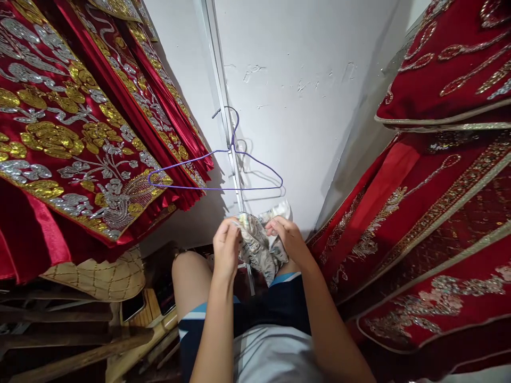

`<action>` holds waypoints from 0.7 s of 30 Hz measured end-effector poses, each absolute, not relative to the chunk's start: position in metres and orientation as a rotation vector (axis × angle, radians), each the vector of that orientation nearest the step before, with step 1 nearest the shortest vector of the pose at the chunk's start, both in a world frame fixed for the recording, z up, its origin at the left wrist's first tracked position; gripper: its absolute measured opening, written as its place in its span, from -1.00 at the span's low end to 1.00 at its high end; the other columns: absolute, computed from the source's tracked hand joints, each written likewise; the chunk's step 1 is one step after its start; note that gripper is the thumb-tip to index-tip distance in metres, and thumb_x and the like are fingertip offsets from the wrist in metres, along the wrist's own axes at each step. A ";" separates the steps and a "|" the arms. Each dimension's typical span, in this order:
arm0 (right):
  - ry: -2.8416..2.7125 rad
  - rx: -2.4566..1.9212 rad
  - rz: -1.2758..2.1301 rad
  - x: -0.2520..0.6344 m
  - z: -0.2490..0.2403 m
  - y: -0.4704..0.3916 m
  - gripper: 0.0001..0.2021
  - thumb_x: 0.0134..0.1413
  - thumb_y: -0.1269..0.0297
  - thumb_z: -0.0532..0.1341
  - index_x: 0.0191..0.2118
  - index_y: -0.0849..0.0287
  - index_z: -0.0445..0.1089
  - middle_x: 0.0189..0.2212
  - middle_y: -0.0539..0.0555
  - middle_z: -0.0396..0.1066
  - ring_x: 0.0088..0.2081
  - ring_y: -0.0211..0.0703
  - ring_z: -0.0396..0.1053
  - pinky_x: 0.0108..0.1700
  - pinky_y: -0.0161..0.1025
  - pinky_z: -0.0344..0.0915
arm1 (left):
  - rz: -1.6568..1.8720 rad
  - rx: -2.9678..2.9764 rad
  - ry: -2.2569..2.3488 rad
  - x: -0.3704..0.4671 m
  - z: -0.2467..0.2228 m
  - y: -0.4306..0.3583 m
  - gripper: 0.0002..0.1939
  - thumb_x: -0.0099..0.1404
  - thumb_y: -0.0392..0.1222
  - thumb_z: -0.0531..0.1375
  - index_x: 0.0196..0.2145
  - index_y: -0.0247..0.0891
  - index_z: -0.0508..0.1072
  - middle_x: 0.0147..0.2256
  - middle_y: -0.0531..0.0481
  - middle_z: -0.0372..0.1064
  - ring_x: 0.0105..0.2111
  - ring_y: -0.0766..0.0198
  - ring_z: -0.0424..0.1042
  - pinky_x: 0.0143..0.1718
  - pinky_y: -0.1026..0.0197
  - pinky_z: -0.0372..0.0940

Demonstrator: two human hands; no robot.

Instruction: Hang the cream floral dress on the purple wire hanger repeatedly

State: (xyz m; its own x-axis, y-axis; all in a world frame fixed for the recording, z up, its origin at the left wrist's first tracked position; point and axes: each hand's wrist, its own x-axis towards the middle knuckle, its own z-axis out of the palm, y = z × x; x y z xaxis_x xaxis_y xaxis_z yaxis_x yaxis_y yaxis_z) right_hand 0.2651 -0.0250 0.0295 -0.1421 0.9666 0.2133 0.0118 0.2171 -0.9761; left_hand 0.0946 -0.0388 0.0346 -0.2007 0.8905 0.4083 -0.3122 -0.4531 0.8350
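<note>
White wall (311,48) ahead, purple hanger (217,189) out front. Your left hand (226,240) and right hand (286,234) pinch separate bits of patterned cloth (257,246), probably to spread it.

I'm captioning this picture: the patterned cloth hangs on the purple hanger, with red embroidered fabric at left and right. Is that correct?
Not quite: the head view shows the patterned cloth held in the left hand and right hand, not on the purple hanger. The rest stands.
</note>
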 end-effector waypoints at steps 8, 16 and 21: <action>-1.644 -0.619 1.746 0.218 0.037 -0.025 -0.61 -0.01 0.06 0.38 -0.09 0.13 0.42 -0.28 0.03 0.46 -0.22 -0.12 0.41 -0.15 -0.23 0.33 | 1.808 1.734 1.081 0.070 0.052 -0.042 -0.80 0.36 -0.06 0.22 -0.29 -0.23 0.54 0.00 -0.17 0.34 0.11 0.07 0.32 0.13 0.09 0.22; -1.634 -0.751 1.312 0.226 0.084 0.003 -0.89 -0.04 0.30 0.16 -0.44 0.22 0.38 -0.50 -0.02 0.38 -0.42 -0.23 0.31 -0.37 -0.33 0.20 | 1.080 1.720 1.050 0.034 0.017 -0.078 -0.67 0.39 0.02 0.16 0.01 -0.18 0.47 -0.09 -0.14 0.50 -0.03 0.06 0.46 0.05 0.07 0.35; -1.494 -0.640 0.701 0.229 0.103 0.053 -0.80 -0.02 0.37 0.18 -0.22 0.17 0.44 -0.26 0.04 0.47 -0.19 -0.13 0.39 -0.06 -0.23 0.27 | 0.878 1.892 1.204 0.009 0.025 -0.100 -0.85 0.22 -0.14 0.31 -0.23 -0.13 0.61 -0.26 -0.09 0.56 -0.18 -0.02 0.52 -0.08 0.13 0.38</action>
